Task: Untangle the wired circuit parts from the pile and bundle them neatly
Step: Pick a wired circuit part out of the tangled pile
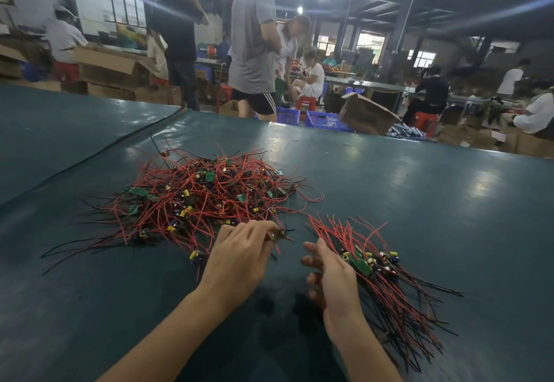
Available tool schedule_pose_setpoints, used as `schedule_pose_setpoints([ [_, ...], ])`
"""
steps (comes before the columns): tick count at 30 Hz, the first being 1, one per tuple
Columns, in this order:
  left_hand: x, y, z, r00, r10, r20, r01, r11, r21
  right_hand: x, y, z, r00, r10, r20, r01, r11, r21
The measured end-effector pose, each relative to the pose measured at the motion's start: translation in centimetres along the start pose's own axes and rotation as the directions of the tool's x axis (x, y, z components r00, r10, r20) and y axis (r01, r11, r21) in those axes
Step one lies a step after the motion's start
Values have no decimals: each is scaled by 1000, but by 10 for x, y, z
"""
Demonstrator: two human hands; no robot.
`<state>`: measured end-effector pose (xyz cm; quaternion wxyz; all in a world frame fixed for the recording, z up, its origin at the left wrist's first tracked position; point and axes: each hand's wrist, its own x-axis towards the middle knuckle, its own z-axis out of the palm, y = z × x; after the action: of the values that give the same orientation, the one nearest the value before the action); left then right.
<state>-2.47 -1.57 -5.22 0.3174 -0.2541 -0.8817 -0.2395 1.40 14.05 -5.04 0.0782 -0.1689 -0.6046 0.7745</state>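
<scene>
Dim, streaky ceiling-lamp glare, fisheye edges.

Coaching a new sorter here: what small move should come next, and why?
Probably draw the left hand toward the right, easing the part it pinches clear of the pile and over to the bundle. That part sits at the pile's near edge, and the right hand is open beside the bundle, whose wires lie roughly aligned.

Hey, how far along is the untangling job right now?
Done: a small bundle of aligned parts lies beside the right hand. In hand: the left hand pinches one part at the edge of the pile. Left: that tangled pile, far bigger than the bundle, so probably under half done.
</scene>
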Motion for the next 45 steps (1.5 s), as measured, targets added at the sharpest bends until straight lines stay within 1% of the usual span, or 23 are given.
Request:
schedule_pose_setpoints([
  [2,-1,6,-2,994,101,32,-100,995,-21,-5,0,5,998,-43,55,47,997,-68],
  [4,-1,7,-2,979,191,68,-188,981,-50,-8,0,9,992,-79,97,89,992,-94],
  [6,-2,7,-1,966,243,91,-233,967,-108,-10,0,11,988,-100,116,113,987,-115],
  [8,-3,8,0,960,256,110,-238,959,-156,-11,-1,11,988,-109,107,122,985,-120],
  [11,-4,8,-1,968,231,99,-208,959,-194,-11,-2,11,989,-120,84,128,987,-101],
  [15,-4,11,-1,986,168,7,-162,961,-224,-11,-2,10,988,-147,50,151,986,-68],
  [17,-4,12,1,997,75,-8,-74,957,-279,-10,-2,9,986,-155,55,158,987,-42],
  [18,-4,12,2,1000,-11,23,19,934,-356,-10,-3,8,985,-161,65,164,986,-38],
  [20,-3,14,3,970,-185,160,243,809,-535,-10,-2,8,981,-171,97,175,984,-41],
  [21,-3,15,5,943,-236,233,331,739,-587,-11,-2,8,978,-173,115,178,983,-40],
  [22,-3,15,7,922,-263,284,386,688,-614,-11,-1,8,976,-170,135,177,983,-38],
  [23,-4,15,8,911,-274,308,411,657,-632,-11,-1,8,974,-164,157,173,984,-41],
  [25,-5,16,8,908,-278,315,420,629,-655,-12,0,8,971,-148,186,162,985,-57],
  [26,-5,15,9,913,-279,299,409,631,-659,-12,1,8,973,-139,182,152,987,-59],
  [29,-3,16,10,919,-325,221,388,656,-648,-10,-1,8,986,-123,112,126,992,-18],
  [30,-2,16,10,908,-360,212,405,636,-656,-9,-1,8,990,-116,77,116,993,8],
  [33,2,16,9,866,-438,240,464,529,-710,-6,-1,6,996,-89,-20,90,993,72],
  [36,5,18,7,832,-466,300,506,417,-755,-5,0,5,996,-85,-39,88,992,90],
  [38,5,21,4,805,-463,372,545,328,-771,-6,-1,5,993,-114,-25,116,990,78],
  [40,6,20,2,763,-439,475,605,226,-763,-6,-1,5,986,-166,2,166,985,42],
  [41,6,19,1,751,-413,516,627,201,-753,-7,-1,6,980,-197,22,196,980,26],
  [43,5,19,1,768,-338,543,626,223,-747,-9,-1,8,961,-265,79,267,964,-7],
  [45,5,21,1,806,-290,516,584,251,-772,-12,0,10,940,-314,131,323,945,-55],
])
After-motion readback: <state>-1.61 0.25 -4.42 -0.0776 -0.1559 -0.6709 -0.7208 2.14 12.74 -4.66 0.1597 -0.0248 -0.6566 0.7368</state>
